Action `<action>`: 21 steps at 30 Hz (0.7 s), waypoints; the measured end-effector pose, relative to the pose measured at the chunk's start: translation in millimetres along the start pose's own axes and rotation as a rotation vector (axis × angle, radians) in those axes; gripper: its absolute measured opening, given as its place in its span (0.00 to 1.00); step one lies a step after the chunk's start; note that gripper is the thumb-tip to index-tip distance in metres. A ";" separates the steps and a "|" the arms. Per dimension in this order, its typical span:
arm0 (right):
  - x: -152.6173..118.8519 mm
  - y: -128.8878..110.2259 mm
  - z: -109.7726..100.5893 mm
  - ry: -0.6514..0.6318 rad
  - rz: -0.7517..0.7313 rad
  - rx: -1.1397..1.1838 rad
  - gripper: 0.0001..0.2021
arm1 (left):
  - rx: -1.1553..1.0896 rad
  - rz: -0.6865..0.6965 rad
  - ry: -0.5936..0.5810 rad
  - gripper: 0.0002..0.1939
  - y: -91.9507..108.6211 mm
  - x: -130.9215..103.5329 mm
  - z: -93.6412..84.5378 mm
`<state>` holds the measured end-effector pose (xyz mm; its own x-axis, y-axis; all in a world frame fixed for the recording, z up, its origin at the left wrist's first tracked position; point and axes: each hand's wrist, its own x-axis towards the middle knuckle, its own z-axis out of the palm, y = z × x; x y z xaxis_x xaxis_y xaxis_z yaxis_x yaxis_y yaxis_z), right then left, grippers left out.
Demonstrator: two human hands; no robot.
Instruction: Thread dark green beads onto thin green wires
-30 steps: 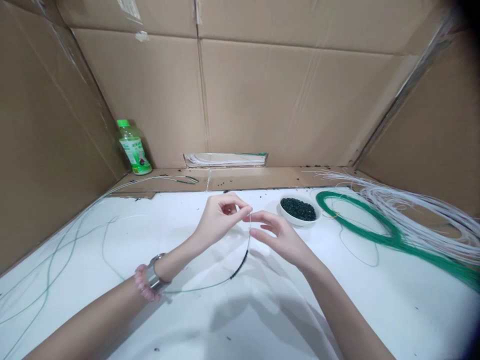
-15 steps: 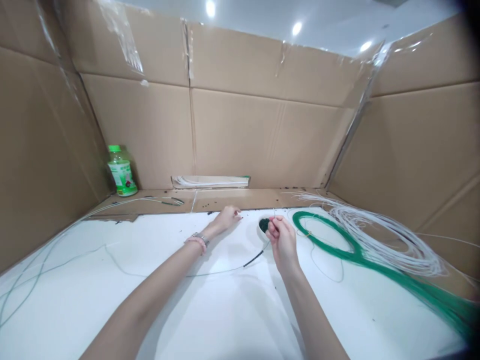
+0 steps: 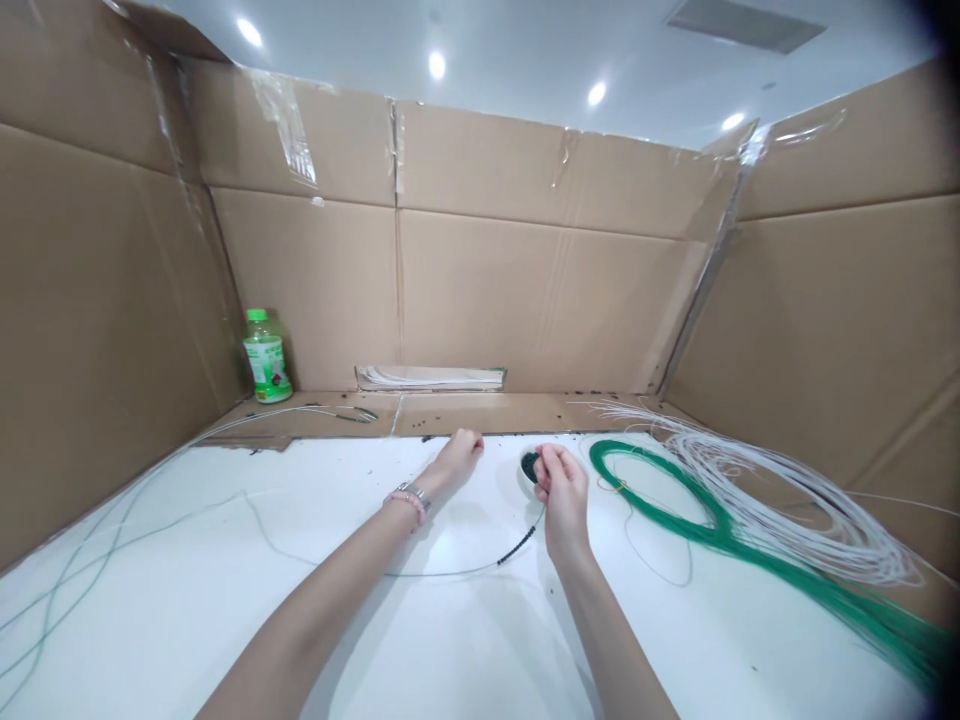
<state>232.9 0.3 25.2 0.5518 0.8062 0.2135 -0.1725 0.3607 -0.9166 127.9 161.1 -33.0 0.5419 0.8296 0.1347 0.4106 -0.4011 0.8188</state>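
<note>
My left hand (image 3: 461, 455) rests on the white table (image 3: 450, 640) near its far edge, fingers curled in; whether anything is between them is too small to tell. My right hand (image 3: 562, 485) pinches the end of a thin green cord (image 3: 442, 575) beside a small white bowl of dark beads (image 3: 530, 466). A row of black beads (image 3: 516, 547) is threaded on this cord below the hand. The hand covers the bowl's right side. From the beads the cord runs left, passing beneath my left forearm.
A green-capped bottle (image 3: 268, 360) stands at the back left. Coils of green cord (image 3: 652, 505) and white cord (image 3: 810, 510) lie on the right. Cardboard walls (image 3: 510, 290) enclose the table, with white strands in a slot (image 3: 427, 378). Loose cords (image 3: 112, 520) spread at left.
The view has tilted up and shifted slightly left. My left hand's fingers have curled in more, and the dark bit at their tips no longer shows. My right hand stays pinched by the bowl.
</note>
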 end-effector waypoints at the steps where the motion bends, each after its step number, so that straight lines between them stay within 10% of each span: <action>1: -1.4 0.1 1.4 -0.012 -0.011 -0.016 0.15 | -0.052 -0.011 0.006 0.15 4.2 -5.6 -4.5; 13: -60.8 4.4 32.0 -0.380 -0.126 -0.300 0.09 | -0.984 -0.211 0.143 0.16 51.8 -179.3 -34.3; 21: -82.5 4.8 37.5 -0.605 -0.247 -0.506 0.05 | -1.541 -0.300 0.073 0.11 37.3 -204.4 -22.2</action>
<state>156.0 -46.9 15.8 -0.0340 0.8968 0.4412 0.3638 0.4223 -0.8302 16.2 -14.8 -17.6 0.5271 0.8377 -0.1426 -0.6465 0.5043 0.5725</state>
